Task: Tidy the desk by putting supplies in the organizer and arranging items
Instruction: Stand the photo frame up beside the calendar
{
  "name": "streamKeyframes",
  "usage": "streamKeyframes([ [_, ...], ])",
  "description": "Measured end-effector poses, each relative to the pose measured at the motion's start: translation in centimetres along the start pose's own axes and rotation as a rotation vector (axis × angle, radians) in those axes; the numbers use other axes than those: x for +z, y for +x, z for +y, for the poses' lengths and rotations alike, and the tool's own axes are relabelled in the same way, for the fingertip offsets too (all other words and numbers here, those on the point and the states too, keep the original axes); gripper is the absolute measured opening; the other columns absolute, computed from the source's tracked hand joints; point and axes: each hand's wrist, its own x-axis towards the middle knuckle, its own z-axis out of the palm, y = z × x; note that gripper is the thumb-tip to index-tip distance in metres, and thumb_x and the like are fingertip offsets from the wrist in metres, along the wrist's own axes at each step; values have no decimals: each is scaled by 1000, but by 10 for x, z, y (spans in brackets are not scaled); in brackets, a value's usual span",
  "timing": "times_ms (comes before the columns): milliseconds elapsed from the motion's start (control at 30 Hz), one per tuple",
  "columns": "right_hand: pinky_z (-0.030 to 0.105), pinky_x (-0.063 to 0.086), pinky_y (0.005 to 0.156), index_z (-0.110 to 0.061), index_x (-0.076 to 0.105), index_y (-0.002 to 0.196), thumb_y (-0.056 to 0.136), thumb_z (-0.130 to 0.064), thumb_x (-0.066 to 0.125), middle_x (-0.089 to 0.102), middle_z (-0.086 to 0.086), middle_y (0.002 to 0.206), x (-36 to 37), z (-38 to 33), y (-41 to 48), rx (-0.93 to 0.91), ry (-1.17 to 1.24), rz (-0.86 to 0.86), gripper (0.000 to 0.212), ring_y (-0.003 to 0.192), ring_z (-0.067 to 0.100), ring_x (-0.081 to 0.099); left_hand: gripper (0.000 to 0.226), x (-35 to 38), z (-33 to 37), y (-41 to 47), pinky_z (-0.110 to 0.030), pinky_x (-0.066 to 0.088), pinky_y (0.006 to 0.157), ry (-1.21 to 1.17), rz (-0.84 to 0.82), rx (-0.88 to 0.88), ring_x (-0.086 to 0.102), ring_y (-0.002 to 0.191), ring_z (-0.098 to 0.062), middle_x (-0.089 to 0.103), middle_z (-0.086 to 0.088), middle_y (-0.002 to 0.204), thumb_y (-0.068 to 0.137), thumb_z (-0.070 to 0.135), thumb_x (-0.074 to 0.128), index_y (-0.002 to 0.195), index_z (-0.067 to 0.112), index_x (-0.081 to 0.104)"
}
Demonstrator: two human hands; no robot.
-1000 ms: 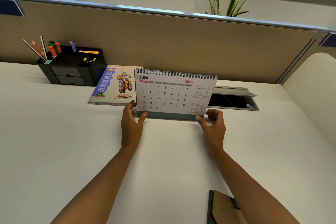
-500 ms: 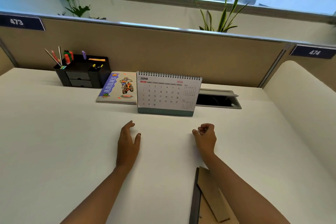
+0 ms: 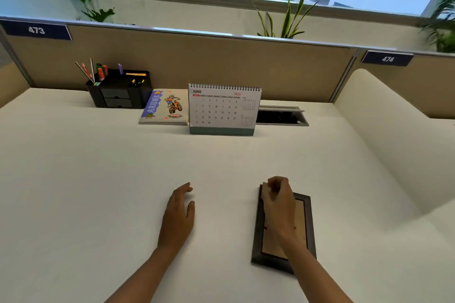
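Note:
A dark picture frame [image 3: 305,224] lies back-side up on the white desk [image 3: 98,192] at the near right. My right hand [image 3: 279,202] is over its far left corner, fingers curled on the pale stand flap there. My left hand [image 3: 178,214] rests flat on the desk, fingers straight, holding nothing. A June desk calendar [image 3: 222,110] stands upright at the back centre. To its left a motorbike-cover notebook [image 3: 165,108] lies flat, touching the black organizer [image 3: 118,98], which holds pens and markers.
An open cable hatch [image 3: 280,117] sits in the desk just right of the calendar. A tan partition [image 3: 221,64] closes the back, with plants behind it. A curved white divider [image 3: 394,135] bounds the right side.
Both hands let go of the calendar and drew back toward me. My right hand moved onto the picture frame, and the view pulled back and up.

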Motion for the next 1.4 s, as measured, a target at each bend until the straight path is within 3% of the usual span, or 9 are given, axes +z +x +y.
streamKeyframes([
  [400, 38, 48, 82, -13, 57, 107, 83, 6, 57, 56, 3, 106, -58, 35, -102, 68, -205, 423, 30, 103, 21, 44, 33, -10, 28, -70, -9, 34, 97, -159, -153, -57, 48, 116, 6, 55, 22, 122, 93, 40, 34, 121, 33, 50],
  [567, 48, 42, 100, -7, 45, 130, 87, -2, 57, 53, 15, 127, -74, 46, -106, 308, -243, 248, 45, 121, 31, 39, 43, 19, 48, -101, -20, 3, 117, 63, -270, 39, 14, 126, 27, 37, 28, 135, 96, 27, 41, 139, 22, 39],
  [767, 45, 41, 102, -9, 40, 135, 88, -5, 58, 50, 11, 130, -78, 38, -110, 266, -243, 75, 51, 123, 29, 36, 50, 51, 91, -113, -18, -19, 111, 55, -371, -47, 5, 143, 0, 33, 20, 144, 93, 10, 45, 134, 34, 27],
  [833, 42, 44, 100, -14, 41, 132, 87, -4, 59, 52, 8, 128, -81, 36, -109, 309, -168, 56, 49, 121, 27, 43, 49, 59, 106, -118, -20, -14, 113, 0, -394, -109, 7, 141, 0, 33, 19, 141, 93, 10, 46, 125, 40, 25],
  [900, 35, 45, 96, -18, 45, 127, 87, -1, 59, 55, 4, 122, -90, 34, -102, 413, -8, 60, 46, 116, 24, 50, 45, 63, 119, -119, -19, 12, 114, -78, -388, -221, 23, 137, -6, 38, 16, 134, 90, 10, 53, 123, 35, 35],
  [967, 27, 46, 87, -18, 49, 122, 88, -1, 58, 57, 0, 115, -103, 32, -92, 549, 199, 68, 39, 109, 20, 53, 40, 62, 130, -115, -8, 38, 90, -179, -326, -353, 45, 120, -8, 49, 12, 120, 86, 12, 61, 118, 28, 45],
  [1133, 39, 48, 94, -16, 54, 112, 87, -2, 60, 67, 7, 111, -122, 43, -72, 674, 432, -32, 29, 104, 27, 62, 26, 53, 146, -102, -18, 44, 76, -386, -224, -634, 55, 98, -10, 59, 5, 107, 85, 16, 66, 104, 27, 52],
  [1300, 31, 52, 78, -8, 63, 105, 94, -5, 52, 67, 13, 104, -130, 29, -65, 557, 511, -93, 16, 95, 26, 65, 24, 37, 163, -85, -41, 57, 78, -590, -260, -768, 57, 90, -25, 56, -15, 104, 87, 9, 61, 102, 24, 52],
  [1400, 25, 50, 71, -6, 65, 101, 93, 3, 45, 68, 12, 100, -135, 15, -56, 425, 524, -135, 23, 86, 23, 62, 25, 17, 180, -71, -37, 59, 63, -799, -257, -833, 53, 89, -25, 51, -14, 99, 86, -2, 56, 108, 9, 54],
])
